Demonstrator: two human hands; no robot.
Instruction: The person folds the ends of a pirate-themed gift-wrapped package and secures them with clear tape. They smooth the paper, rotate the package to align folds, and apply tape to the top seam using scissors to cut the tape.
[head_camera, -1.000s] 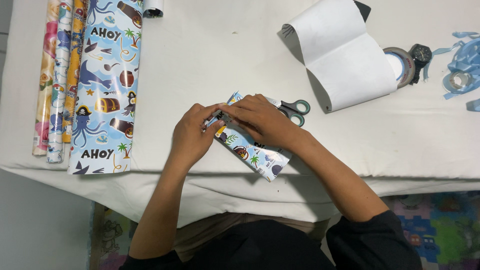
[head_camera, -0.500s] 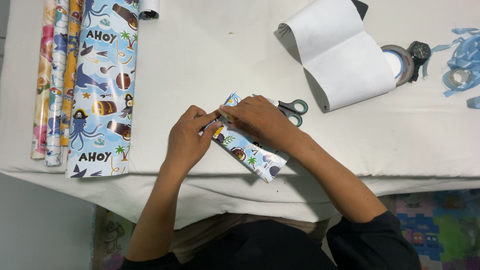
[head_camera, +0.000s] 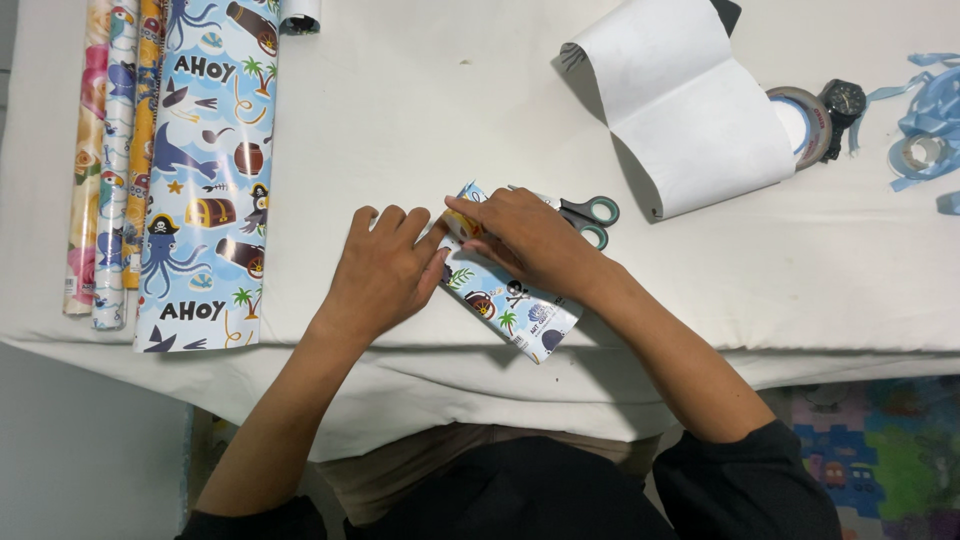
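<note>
Flattened now, left hand (head_camera: 385, 270) lies open beside one wrapped box (head_camera: 505, 290); right hand (head_camera: 525, 240) presses it; four rolls (head_camera: 205, 170).

A small wrapped parcel (head_camera: 505, 290) lies on the table (head_camera: 400, 110) near its front edge. The left hand (head_camera: 385, 270) rests flat just left of it; the right hand (head_camera: 525, 240) lies on its upper end. Scissors (head_camera: 585, 215) sit behind it, partly hidden. Paper rolls (head_camera: 170, 170) lie far left, a curled sheet (head_camera: 690, 110) behind right, with what seems a tape roll (head_camera: 805, 125) beside it.
</note>
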